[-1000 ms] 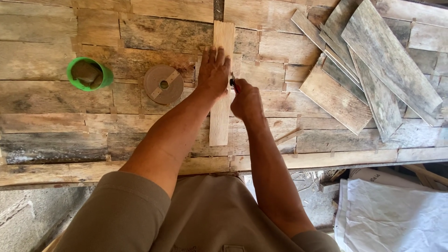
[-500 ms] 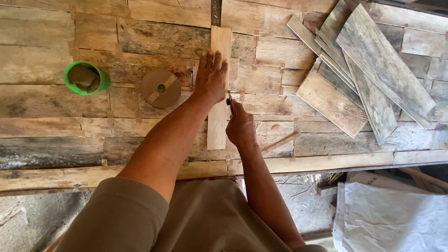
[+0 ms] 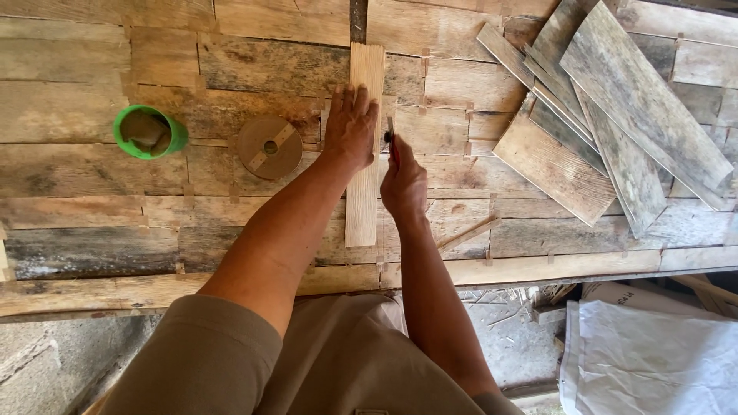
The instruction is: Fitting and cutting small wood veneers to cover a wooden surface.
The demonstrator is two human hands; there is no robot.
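A narrow pale wooden strip point(image 3: 363, 192) lies lengthwise on a workbench of weathered planks point(image 3: 84, 200). My left hand point(image 3: 350, 127) lies flat on the strip's upper half, fingers spread, pressing it down. My right hand point(image 3: 403, 183) sits just right of the strip, closed around a thin red and black tool point(image 3: 392, 142) whose tip points up along the strip's right edge.
A green cup point(image 3: 150, 132) and a round brown tape roll point(image 3: 270, 147) sit left of the strip. A pile of loose grey boards point(image 3: 615, 123) lies at the right. A thin stick point(image 3: 469, 233) rests near the bench's front edge. White sacks point(image 3: 653, 353) lie on the ground below.
My right hand has slid down the strip's right edge toward me and then back up a little. My left hand stays pressed on the strip.
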